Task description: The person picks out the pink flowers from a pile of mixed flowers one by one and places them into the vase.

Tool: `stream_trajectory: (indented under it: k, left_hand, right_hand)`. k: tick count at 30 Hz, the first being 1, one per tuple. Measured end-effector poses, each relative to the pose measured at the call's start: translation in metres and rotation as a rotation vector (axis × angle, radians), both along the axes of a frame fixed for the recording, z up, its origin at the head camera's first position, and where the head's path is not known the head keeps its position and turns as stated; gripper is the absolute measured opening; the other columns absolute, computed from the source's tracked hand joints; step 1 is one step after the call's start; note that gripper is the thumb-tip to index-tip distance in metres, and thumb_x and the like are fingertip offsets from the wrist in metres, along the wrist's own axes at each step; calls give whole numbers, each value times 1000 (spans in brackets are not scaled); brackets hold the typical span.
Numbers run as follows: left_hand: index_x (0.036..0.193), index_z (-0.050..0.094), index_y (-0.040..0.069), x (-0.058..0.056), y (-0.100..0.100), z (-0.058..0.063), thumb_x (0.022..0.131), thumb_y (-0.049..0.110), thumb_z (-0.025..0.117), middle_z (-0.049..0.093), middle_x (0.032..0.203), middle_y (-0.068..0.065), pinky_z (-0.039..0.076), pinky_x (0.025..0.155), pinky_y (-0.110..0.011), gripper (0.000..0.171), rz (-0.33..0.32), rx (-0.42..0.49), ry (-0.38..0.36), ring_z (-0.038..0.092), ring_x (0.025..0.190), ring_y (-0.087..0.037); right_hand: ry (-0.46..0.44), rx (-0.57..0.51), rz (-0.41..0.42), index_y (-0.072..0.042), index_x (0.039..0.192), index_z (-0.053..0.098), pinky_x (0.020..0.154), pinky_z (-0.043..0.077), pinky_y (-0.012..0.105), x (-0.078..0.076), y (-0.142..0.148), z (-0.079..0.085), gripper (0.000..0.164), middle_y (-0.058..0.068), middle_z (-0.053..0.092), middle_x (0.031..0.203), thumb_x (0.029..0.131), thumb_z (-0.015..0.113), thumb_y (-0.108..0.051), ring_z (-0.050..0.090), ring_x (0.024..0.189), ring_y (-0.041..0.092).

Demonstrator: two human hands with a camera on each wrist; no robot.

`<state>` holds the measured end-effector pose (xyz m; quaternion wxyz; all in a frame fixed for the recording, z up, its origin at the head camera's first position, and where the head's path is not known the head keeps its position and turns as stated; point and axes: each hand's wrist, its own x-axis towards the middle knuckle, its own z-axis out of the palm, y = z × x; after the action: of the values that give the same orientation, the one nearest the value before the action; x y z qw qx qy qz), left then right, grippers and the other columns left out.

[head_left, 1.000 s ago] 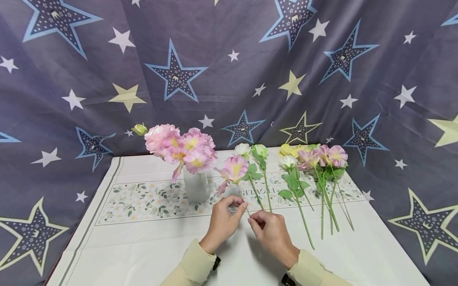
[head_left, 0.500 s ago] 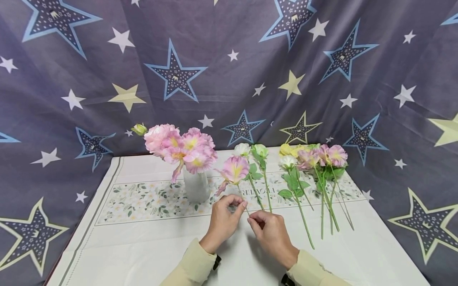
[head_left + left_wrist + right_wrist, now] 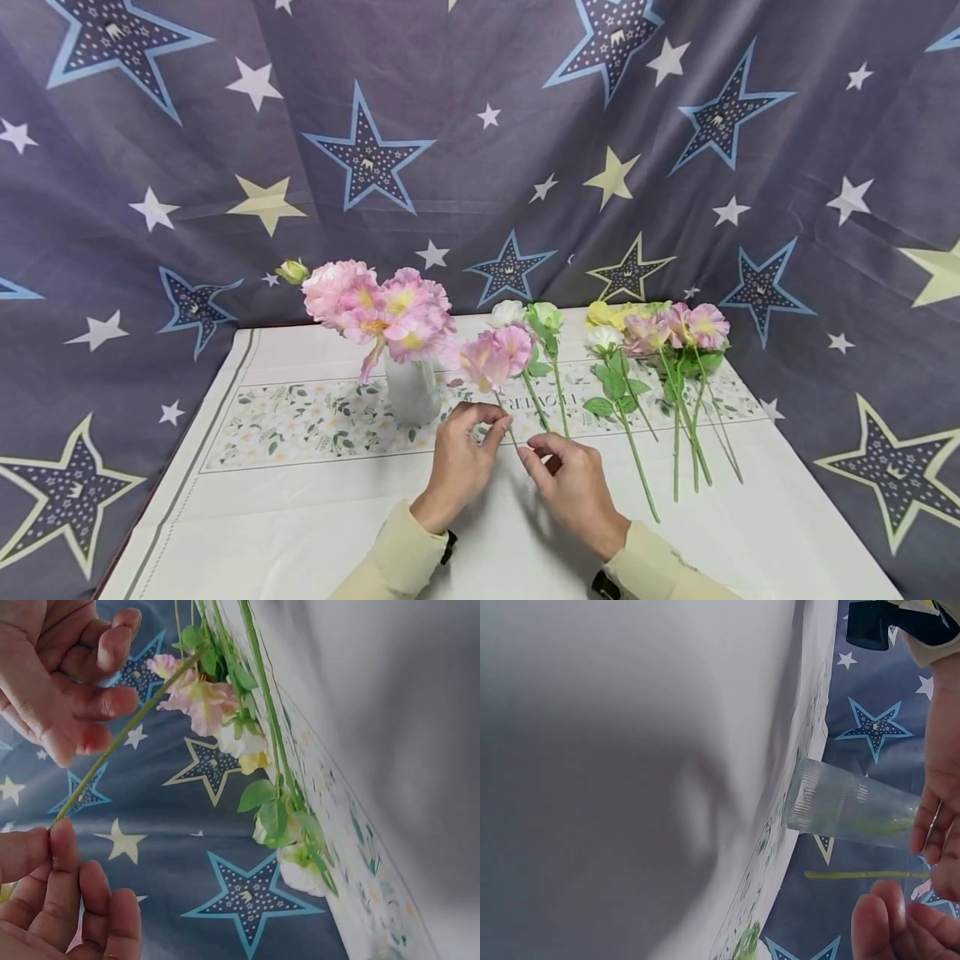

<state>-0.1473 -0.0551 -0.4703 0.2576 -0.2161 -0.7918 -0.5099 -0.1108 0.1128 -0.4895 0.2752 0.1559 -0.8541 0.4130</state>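
Observation:
My left hand (image 3: pixel 463 458) pinches the thin green stem (image 3: pixel 124 735) of a pink artificial flower (image 3: pixel 495 357) between thumb and fingertips, its bloom tilted up and away. My right hand (image 3: pixel 572 487) is at the lower stem with loosely bent fingers. In the left wrist view its fingertips (image 3: pixel 91 739) lie beside the stem, not closed round it, and the stem's end extends past them. To the left stands a frosted ribbed vase (image 3: pixel 412 396) holding pink blooms (image 3: pixel 386 312) and a green bud (image 3: pixel 292 271). The right wrist view shows the vase (image 3: pixel 851 802) behind the stem.
A white rose (image 3: pixel 507 313) and a green rose (image 3: pixel 546 317) lie just behind the hands. Further right lie a white rose (image 3: pixel 603 340) and several pink and yellow flowers (image 3: pixel 675 325), stems toward me. A starry curtain (image 3: pixel 480 167) hangs behind the white tablecloth (image 3: pixel 300 525).
The held flower has turned about its stem, so its bloom faces another way. My left hand has shifted slightly left, and the right fingers have loosened a little from the stem.

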Motion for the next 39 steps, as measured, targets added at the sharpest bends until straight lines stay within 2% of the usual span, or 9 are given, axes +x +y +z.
stream_trajectory:
  k: [5,10,18,21,26,32,36,39]
  left_hand:
    - [87,76,11,-2,-4,2,88,11,82,72,88,1,56,74,-36,6,45,-31,118,67,85,-17]
    - [85,73,12,-5,-8,5,83,6,85,71,85,-1,55,73,-35,14,88,-36,229,68,88,-21]
    - [91,70,10,-8,-15,16,90,6,78,74,88,-2,53,81,-37,8,74,-3,362,66,90,-27]
    - [91,71,8,-9,-18,19,89,4,77,74,88,-3,52,80,-37,8,81,12,390,65,88,-28]
    - [92,73,5,-10,-24,25,92,6,75,72,89,-7,52,78,-38,3,114,41,393,64,88,-29]
    - [95,72,4,-12,-32,32,97,12,71,68,91,-11,49,79,-41,9,141,69,425,63,82,-29]
    - [99,72,3,-15,-37,38,94,8,73,68,93,-13,49,82,-44,7,182,61,443,65,86,-32]
    - [104,72,2,-17,-42,42,91,4,75,70,98,-15,48,88,-46,14,212,59,463,66,93,-35]
  right_hand:
    - [12,-23,-2,-14,87,76,52,49,13,-3,2,2,6,-6,72,77,90,80,-11,59,55,-4]
    - [28,-26,-15,-14,86,77,53,49,13,-4,3,2,5,-8,72,75,91,79,-13,59,56,-3]
    - [44,-42,-22,-8,88,78,53,48,13,-6,4,4,11,-5,70,71,95,76,-17,56,57,-4]
    - [44,-49,-26,-7,89,78,52,47,13,-7,6,3,13,-6,68,69,96,75,-18,55,56,-3]
    - [26,-68,-29,-7,90,78,48,44,15,-7,8,4,12,-10,63,65,97,73,-15,52,54,-2]
    - [18,-80,-29,-8,91,78,48,45,15,-7,10,5,11,-9,65,66,97,72,-14,53,54,-2]
    - [17,-86,-27,-7,91,78,49,46,16,-7,12,4,11,-8,66,67,97,73,-14,54,54,-2]
    - [21,-91,-26,-7,91,78,50,47,16,-7,13,4,10,-7,68,69,97,72,-13,54,55,-2]
